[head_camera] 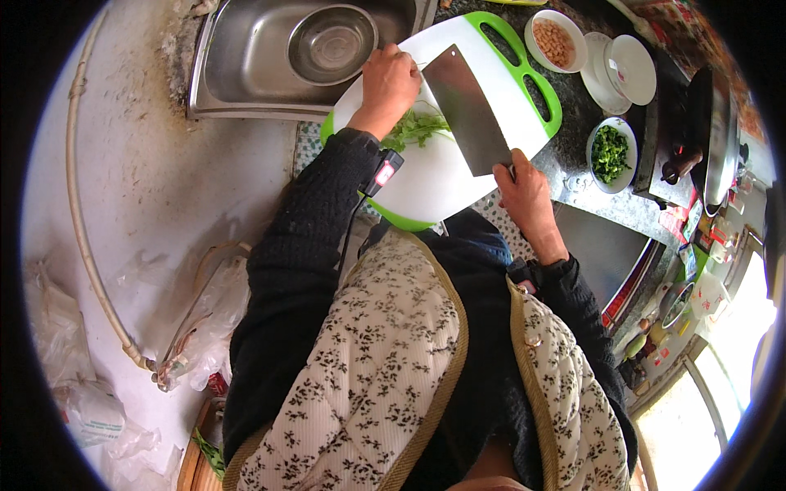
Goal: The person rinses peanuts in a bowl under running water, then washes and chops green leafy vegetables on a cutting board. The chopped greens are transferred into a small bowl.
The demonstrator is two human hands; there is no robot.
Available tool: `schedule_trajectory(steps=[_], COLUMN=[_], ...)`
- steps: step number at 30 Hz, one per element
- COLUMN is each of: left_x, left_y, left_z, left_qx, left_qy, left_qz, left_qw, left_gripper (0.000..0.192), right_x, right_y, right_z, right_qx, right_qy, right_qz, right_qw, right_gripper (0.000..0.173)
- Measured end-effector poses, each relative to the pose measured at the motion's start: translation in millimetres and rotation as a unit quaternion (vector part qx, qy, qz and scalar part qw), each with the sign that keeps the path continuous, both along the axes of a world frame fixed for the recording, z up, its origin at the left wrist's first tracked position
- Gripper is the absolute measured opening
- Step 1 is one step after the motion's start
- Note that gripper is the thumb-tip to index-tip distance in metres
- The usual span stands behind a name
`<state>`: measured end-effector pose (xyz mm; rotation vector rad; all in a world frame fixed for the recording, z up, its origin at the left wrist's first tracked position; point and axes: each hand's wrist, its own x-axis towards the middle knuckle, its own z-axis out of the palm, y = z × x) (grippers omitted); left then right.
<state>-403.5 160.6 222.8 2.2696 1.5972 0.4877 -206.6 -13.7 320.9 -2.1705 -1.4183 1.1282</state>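
Observation:
My right hand (525,199) grips the handle of a cleaver (465,110), whose broad steel blade slants over a white cutting board (424,181) with green edges. On the board's far-left part is my left hand (391,85), its fingers curled together, with a thin stem showing at the fingertips. Leafy green herb sprigs (417,127), which look like coriander, lie between this hand and the blade. The blade hides part of the board, and my left fingers hide most of what they pinch.
A steel sink (245,58) holding a metal basin (333,44) adjoins the board on the left. To the right stand a bowl of chopped greens (610,154), a bowl of pinkish-brown pieces (552,46) and stacked white dishes (632,70). Beyond is a gas stove (675,175) with a pan.

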Motion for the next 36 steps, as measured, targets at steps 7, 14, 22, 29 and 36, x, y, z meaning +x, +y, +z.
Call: schedule_trajectory(steps=[7, 14, 22, 29, 36], left_x=[-18, -77, -99, -26, -24], left_y=[7, 35, 16, -92, -125], left_z=[13, 25, 43, 25, 15], left_qx=[-0.085, -0.010, 0.112, 0.005, 0.037], left_qy=[-0.073, -0.195, -0.025, 0.071, -0.088], left_qz=[0.015, 0.128, -0.018, -0.202, -0.065], left_qw=[0.994, 0.972, 0.993, 0.977, 0.993], left_gripper=[0.013, 0.014, 0.032, 0.063, 0.044], right_x=[0, 6, 36, 32, 11], right_y=[-1, -3, -42, -64, -53], right_z=[-6, 8, 20, 6, 12], right_qx=[0.003, -0.007, 0.063, 0.005, 0.061], right_qy=[-0.014, 0.058, 0.058, 0.002, -0.022], right_qz=[0.017, -0.056, -0.151, -0.108, 0.092], right_qw=[1.000, 0.997, 0.985, 0.994, 0.994], right_gripper=[0.018, 0.021, 0.022, 0.019, 0.016])
